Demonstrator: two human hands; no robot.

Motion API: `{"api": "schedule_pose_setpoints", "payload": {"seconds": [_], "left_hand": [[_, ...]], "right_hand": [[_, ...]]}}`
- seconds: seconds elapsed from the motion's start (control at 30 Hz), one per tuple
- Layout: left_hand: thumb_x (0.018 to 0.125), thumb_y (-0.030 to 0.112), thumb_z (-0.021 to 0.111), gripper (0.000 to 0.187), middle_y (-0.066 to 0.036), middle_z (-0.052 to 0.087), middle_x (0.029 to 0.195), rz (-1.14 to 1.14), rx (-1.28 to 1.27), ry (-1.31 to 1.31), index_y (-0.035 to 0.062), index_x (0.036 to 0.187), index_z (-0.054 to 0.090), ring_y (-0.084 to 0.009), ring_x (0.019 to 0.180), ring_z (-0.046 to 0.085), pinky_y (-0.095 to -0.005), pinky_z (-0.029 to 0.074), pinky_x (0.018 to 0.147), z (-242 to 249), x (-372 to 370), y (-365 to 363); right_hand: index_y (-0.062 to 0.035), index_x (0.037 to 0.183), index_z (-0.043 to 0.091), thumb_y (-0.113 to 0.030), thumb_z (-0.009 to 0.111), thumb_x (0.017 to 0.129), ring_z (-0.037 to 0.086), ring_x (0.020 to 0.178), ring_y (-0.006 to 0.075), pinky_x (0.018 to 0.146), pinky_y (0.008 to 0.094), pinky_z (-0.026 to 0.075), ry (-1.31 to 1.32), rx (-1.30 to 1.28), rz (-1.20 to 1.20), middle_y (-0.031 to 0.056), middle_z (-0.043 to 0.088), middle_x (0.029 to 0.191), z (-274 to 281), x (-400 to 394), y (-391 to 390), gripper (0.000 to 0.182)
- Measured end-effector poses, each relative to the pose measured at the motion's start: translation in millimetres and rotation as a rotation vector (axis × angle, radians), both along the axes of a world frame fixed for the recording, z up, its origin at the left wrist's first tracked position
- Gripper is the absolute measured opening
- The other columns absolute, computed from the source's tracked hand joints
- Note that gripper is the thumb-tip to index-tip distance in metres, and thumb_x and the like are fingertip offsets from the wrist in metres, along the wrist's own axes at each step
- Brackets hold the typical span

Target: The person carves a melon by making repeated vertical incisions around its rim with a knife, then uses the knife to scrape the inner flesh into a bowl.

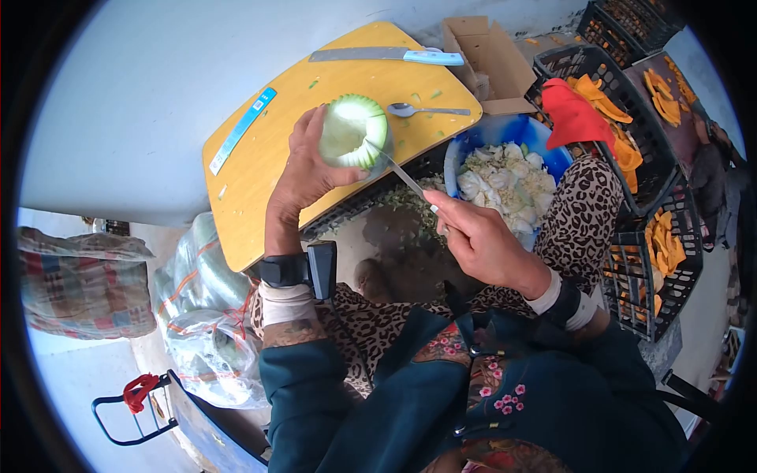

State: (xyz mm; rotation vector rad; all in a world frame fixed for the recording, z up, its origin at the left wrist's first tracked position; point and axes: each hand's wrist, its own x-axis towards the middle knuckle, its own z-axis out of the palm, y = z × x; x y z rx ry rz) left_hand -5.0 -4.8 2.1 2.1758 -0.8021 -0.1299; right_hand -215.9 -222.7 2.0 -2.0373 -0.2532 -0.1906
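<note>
My left hand grips a hollowed pale green melon from its left side, over the near edge of the yellow board. Notches run along the melon's rim, and its opening faces me. A slim knife is in my right hand, its tip touching the rim's lower right. A metal spoon lies on the board right of the melon. Behind it rests a long-bladed knife with a light blue handle. Toward the board's left edge lies a blue and white strip.
A blue basin of pale pulp stands by my right knee. Right of it are black crates with orange pieces and a red cloth. A cardboard box stands behind the board. Plastic bags sit left.
</note>
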Motion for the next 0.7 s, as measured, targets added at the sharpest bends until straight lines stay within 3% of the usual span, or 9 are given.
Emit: {"api": "schedule_pose_setpoints", "payload": {"seconds": [0.17,0.2,0.3,0.33,0.47,0.57,0.7], "left_hand": [[0.045,0.053,0.093,0.133,-0.027,0.030,0.146,0.054,0.023,0.007,-0.0028,0.148,0.030,-0.0404,0.138,0.032,-0.0455,0.032,0.115,-3.4,-1.7,1.0],[0.047,0.051,0.093,0.131,-0.026,0.031,0.145,0.043,0.011,0.042,-0.0029,0.148,0.030,-0.0401,0.138,0.033,-0.0449,0.032,0.115,-1.2,-3.0,0.8],[0.050,0.047,0.094,0.128,-0.026,0.033,0.145,0.018,-0.007,0.099,-0.0032,0.149,0.029,-0.0392,0.137,0.036,-0.0433,0.033,0.114,5.3,-5.3,0.5],[0.051,0.046,0.094,0.127,-0.025,0.033,0.145,0.012,-0.001,0.088,-0.0033,0.149,0.029,-0.0389,0.136,0.036,-0.0428,0.034,0.114,5.2,-4.7,1.5],[0.052,0.043,0.094,0.126,-0.024,0.033,0.146,0.003,-0.025,0.124,-0.0044,0.149,0.028,-0.0380,0.138,0.034,-0.0422,0.032,0.115,4.6,-4.3,3.6],[0.053,0.043,0.094,0.126,-0.024,0.031,0.147,-0.001,-0.058,0.135,-0.0059,0.149,0.028,-0.0379,0.140,0.031,-0.0422,0.031,0.116,4.0,-6.1,2.3],[0.053,0.045,0.093,0.127,-0.025,0.029,0.147,0.046,-0.030,0.114,-0.0067,0.148,0.028,-0.0383,0.139,0.032,-0.0425,0.031,0.116,3.0,-6.8,-3.6]], "right_hand": [[0.0026,0.138,0.047,0.006,0.050,0.089,0.061,0.079,0.0155,0.078,0.0327,0.052,0.072,0.305,0.142,0.0084,0.064,0.093,-21.0,5.7,-22.1,0.048],[0.0016,0.138,0.048,0.002,0.049,0.093,0.053,0.071,0.0089,0.069,0.0283,0.050,0.148,0.422,0.153,0.0008,0.060,0.089,-18.0,5.8,-25.4,0.046],[-0.0002,0.140,0.047,-0.003,0.048,0.096,0.049,0.067,0.0063,0.062,0.0242,0.046,0.549,0.734,0.247,-0.0003,0.060,0.090,2.4,0.6,-44.8,0.044],[-0.0014,0.140,0.049,-0.005,0.046,0.097,0.046,0.064,0.0040,0.058,0.0208,0.041,0.568,0.738,0.310,0.0005,0.061,0.091,0.9,-1.4,-48.7,0.043],[-0.0029,0.137,0.052,-0.002,0.047,0.095,0.051,0.070,0.0070,0.066,0.0234,0.044,0.416,0.274,0.252,0.0011,0.061,0.083,-6.5,-8.4,-53.1,0.042],[-0.0030,0.136,0.053,0.004,0.048,0.093,0.054,0.075,0.0084,0.071,0.0241,0.046,0.285,0.308,0.212,0.0009,0.061,0.083,-10.7,-15.0,-56.5,0.045],[-0.0012,0.135,0.053,0.008,0.051,0.087,0.062,0.078,0.0150,0.072,0.0275,0.049,0.064,0.203,0.063,0.0069,0.063,0.083,5.0,-15.8,-36.7,0.048]]}}
